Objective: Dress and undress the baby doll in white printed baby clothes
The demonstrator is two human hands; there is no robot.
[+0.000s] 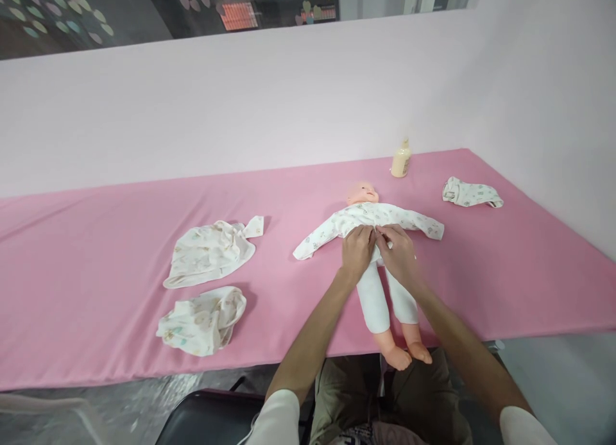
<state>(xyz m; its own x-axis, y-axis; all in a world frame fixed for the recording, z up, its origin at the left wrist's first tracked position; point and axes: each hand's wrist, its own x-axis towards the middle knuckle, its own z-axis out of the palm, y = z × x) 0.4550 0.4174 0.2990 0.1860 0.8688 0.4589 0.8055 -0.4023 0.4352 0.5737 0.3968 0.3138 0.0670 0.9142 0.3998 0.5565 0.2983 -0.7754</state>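
A baby doll (pixel 375 297) lies on its back on the pink-covered table, its head away from me and its bare feet at the front edge. It wears a white printed long-sleeved baby top (pixel 327 232) with both sleeves spread out, and plain white leg coverings. My left hand (pixel 359 249) and my right hand (pixel 397 252) meet at the front of the top, over the doll's belly. Both hands pinch the cloth there, fingertips almost touching. My fingers hide the exact spot they grip.
Two crumpled printed baby garments, one farther (pixel 209 252) and one nearer (pixel 205 320), lie to the left. A cream pump bottle (pixel 401 159) stands behind the doll, by the wall. A folded printed cloth (pixel 472 193) is at the right. A black chair (pixel 212 419) stands below the table edge.
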